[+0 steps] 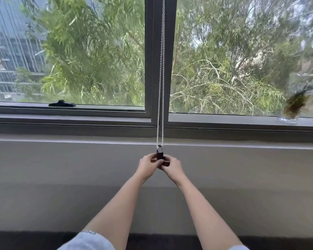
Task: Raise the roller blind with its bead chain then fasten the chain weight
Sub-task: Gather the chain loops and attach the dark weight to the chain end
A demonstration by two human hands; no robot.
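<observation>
A white bead chain hangs in a double strand down the dark centre post of the window. It ends in a chain weight, dark with a silver cap, just below the sill against the grey wall. My left hand and my right hand meet around the lower part of the weight, fingers closed on it from both sides. The bottom of the weight is hidden by my fingers. No blind fabric shows in the window; both panes are uncovered.
A black window latch lies on the left frame. A glass vase with plant stems stands on the sill at far right. Trees and a building fill the view outside. Dark floor runs along the bottom edge.
</observation>
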